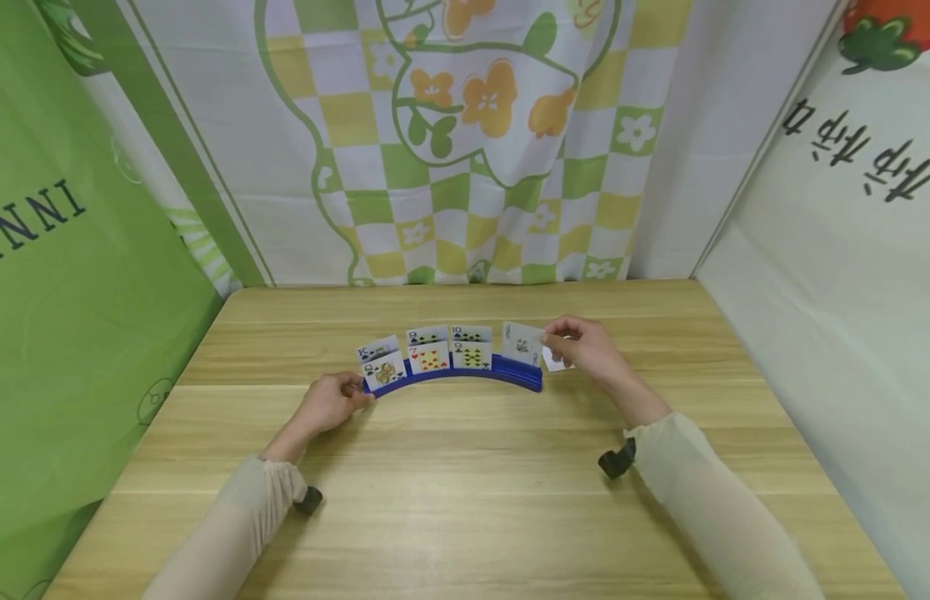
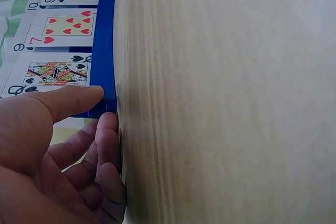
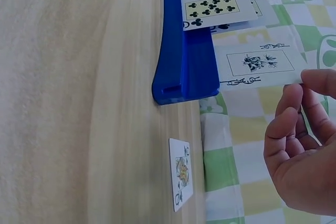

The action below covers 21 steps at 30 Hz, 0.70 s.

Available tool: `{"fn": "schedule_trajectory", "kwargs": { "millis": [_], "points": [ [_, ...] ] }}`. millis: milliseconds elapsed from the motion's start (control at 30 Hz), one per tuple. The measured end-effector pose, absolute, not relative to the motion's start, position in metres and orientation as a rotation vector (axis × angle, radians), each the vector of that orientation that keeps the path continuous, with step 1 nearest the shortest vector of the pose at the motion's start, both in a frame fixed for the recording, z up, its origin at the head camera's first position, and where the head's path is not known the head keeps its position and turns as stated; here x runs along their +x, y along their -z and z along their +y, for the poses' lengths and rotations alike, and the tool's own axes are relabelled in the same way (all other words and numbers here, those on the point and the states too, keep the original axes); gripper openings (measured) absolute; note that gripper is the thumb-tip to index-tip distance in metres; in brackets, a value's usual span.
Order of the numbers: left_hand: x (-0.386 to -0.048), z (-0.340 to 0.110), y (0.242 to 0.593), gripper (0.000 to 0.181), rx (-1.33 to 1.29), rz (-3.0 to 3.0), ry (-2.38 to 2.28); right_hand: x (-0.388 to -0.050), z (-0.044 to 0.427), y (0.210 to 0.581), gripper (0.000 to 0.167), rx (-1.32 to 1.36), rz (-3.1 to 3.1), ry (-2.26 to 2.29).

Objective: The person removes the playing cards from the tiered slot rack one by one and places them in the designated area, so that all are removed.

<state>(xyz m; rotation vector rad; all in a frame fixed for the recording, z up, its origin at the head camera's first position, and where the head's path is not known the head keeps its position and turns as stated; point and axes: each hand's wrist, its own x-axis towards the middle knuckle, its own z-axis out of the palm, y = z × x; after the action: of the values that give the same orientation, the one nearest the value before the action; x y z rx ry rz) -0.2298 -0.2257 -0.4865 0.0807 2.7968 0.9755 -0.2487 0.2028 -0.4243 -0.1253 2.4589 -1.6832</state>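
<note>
A curved blue playing card holder [image 1: 521, 375] stands on the table with two rows of cards. My left hand [image 1: 332, 403] grips its left end, the thumb on the front beside the queen of spades [image 2: 58, 72] and the fingers bent round the end. My right hand [image 1: 585, 346] pinches the corner of a joker card [image 3: 257, 65] between thumb and fingertip. The joker stands upright at the holder's right end, in the rear row. The front row also shows a seven of hearts [image 1: 429, 357] and a nine of clubs [image 1: 472, 356].
A face card [image 3: 181, 174] lies on the wooden table [image 1: 465, 483] just right of the holder, partly behind my right hand in the head view. Behind the table hangs a checked curtain [image 1: 487, 208]. Printed cloth hangs on both sides.
</note>
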Motion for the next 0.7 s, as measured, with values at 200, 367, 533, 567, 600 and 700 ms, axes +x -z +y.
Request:
{"fn": "schedule_trajectory", "kwargs": {
  "millis": [200, 367, 533, 567, 600, 700],
  "points": [
    [-0.2304, -0.227, 0.4886, 0.041, 0.094, 2.803, -0.97, -0.2517, 0.2042, 0.4231, 0.027, -0.111, 2.468, 1.721],
    [-0.2305, -0.2269, 0.4893, 0.041, 0.095, 2.805, -0.974, -0.2532, 0.2053, 0.4223, 0.025, -0.119, 2.486, 1.734],
    [-0.2307, -0.2267, 0.4892, 0.041, 0.088, 2.808, -0.971, -0.2556, 0.2061, 0.4227, 0.023, -0.115, 2.475, 1.748],
    [-0.2308, -0.2268, 0.4896, 0.041, 0.087, 2.809, -0.97, -0.2561, 0.2065, 0.4228, 0.024, -0.108, 2.471, 1.75],
    [-0.231, -0.227, 0.4902, 0.041, 0.087, 2.81, -0.969, -0.2565, 0.2067, 0.4227, 0.023, -0.098, 2.467, 1.755],
    [-0.2312, -0.2273, 0.4915, 0.04, 0.086, 2.813, -0.97, -0.2571, 0.2076, 0.4218, 0.025, -0.075, 2.467, 1.744]
  ]
}}
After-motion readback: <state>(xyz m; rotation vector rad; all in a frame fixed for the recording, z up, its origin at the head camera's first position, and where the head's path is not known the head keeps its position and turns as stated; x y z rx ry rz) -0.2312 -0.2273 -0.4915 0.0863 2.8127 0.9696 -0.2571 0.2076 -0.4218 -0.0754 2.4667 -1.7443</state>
